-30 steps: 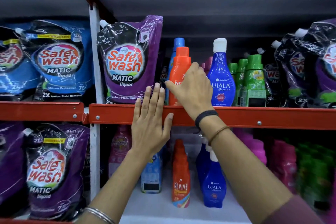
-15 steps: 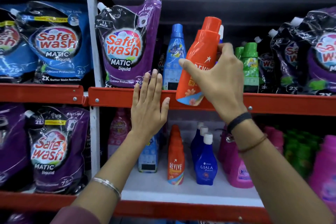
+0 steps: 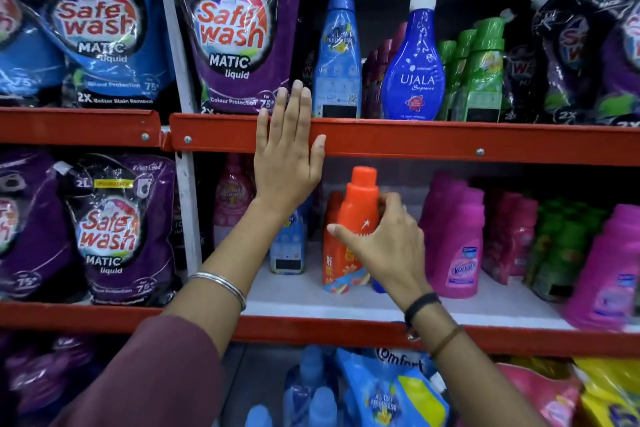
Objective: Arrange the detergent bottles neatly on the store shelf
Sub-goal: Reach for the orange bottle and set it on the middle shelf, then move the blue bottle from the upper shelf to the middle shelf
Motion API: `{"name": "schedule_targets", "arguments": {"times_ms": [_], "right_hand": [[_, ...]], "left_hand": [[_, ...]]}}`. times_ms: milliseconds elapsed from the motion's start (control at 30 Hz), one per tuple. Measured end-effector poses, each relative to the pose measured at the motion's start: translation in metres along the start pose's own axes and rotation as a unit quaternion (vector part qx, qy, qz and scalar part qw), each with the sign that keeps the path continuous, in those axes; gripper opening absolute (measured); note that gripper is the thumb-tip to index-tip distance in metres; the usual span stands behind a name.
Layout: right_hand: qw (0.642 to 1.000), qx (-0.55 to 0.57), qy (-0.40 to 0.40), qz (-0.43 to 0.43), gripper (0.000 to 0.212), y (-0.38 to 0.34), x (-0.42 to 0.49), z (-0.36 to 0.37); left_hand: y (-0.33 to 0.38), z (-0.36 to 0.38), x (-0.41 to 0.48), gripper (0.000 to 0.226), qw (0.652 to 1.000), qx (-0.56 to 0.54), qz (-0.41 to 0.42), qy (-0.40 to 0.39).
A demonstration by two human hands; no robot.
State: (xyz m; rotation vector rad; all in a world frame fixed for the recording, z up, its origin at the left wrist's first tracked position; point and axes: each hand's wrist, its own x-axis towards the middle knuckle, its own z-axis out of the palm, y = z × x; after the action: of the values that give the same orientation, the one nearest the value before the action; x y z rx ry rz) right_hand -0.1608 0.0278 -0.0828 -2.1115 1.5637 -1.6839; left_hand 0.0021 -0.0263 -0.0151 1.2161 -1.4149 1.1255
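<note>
My right hand point(image 3: 386, 246) grips an orange Revive bottle point(image 3: 358, 204) on the lower white shelf point(image 3: 311, 302), upright and just in front of another orange Revive bottle point(image 3: 332, 253). My left hand point(image 3: 285, 156) lies flat with fingers spread against the red edge of the upper shelf point(image 3: 415, 140), holding nothing. On the upper shelf stand a light blue bottle point(image 3: 337, 55), a dark blue Ujala bottle point(image 3: 415, 62) and green bottles point(image 3: 481, 73). A gap lies between the light blue and Ujala bottles.
Purple and blue Safe Wash pouches point(image 3: 235, 31) fill the left bays. Pink bottles point(image 3: 457, 243), green bottles point(image 3: 561, 246) and a light blue bottle point(image 3: 287, 246) stand on the lower shelf. Comfort pouches point(image 3: 391, 388) sit below.
My right hand has carried the orange bottle down from the upper shelf to the lower shelf, beside the other orange one. The view has dropped. My left hand stays on the shelf edge.
</note>
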Motion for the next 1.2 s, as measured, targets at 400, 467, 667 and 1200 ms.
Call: {"name": "schedule_targets", "arguments": {"times_ms": [400, 467, 667, 1200], "right_hand": [[0.992, -0.009, -0.088, 0.085, 0.065, 0.048, -0.028, 0.073], [0.991, -0.013, -0.094, 0.090, 0.065, 0.049, -0.029, 0.076], [0.992, -0.027, -0.091, 0.086, 0.066, 0.052, -0.033, 0.084], [0.995, 0.054, 0.087, -0.010, 0.057, 0.032, 0.006, -0.003]], "left_hand": [[-0.002, 0.003, 0.001, 0.060, 1.000, -0.006, 0.005, 0.013], [-0.002, 0.004, 0.001, 0.059, 1.000, -0.006, 0.005, 0.016], [-0.002, 0.005, 0.001, 0.059, 1.000, -0.007, 0.005, 0.021], [0.013, -0.004, 0.001, 0.061, 1.000, -0.014, -0.014, -0.019]]}}
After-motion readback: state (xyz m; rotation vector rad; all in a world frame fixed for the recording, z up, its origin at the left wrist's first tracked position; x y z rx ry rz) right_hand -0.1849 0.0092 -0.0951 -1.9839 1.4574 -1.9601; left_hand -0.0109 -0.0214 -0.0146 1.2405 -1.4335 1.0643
